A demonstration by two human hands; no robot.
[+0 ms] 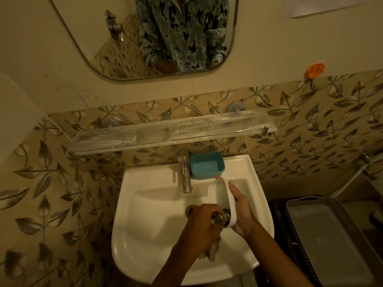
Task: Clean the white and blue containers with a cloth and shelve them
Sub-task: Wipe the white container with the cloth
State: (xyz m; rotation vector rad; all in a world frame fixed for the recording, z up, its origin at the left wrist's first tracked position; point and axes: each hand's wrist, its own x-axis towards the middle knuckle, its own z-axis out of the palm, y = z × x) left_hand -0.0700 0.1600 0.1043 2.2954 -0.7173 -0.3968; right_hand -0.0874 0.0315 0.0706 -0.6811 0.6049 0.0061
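Over the sink (145, 177), your right grip (241, 214) curls round the white container (221, 193), held on its side; your left grip (204, 221) clasps the cloth (219, 219), pressed into its mouth. The blue container (207, 165) stands on the sink's rear ledge, just beside the tap (185, 175).

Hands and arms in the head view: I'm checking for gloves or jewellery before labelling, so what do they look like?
Left hand and right hand are bare: no gloves, no ring, watch or bracelet visible. Both forearms are uncovered. The mirror reflects a pale shirt with dark blotches, sleeves ending in cuffs.
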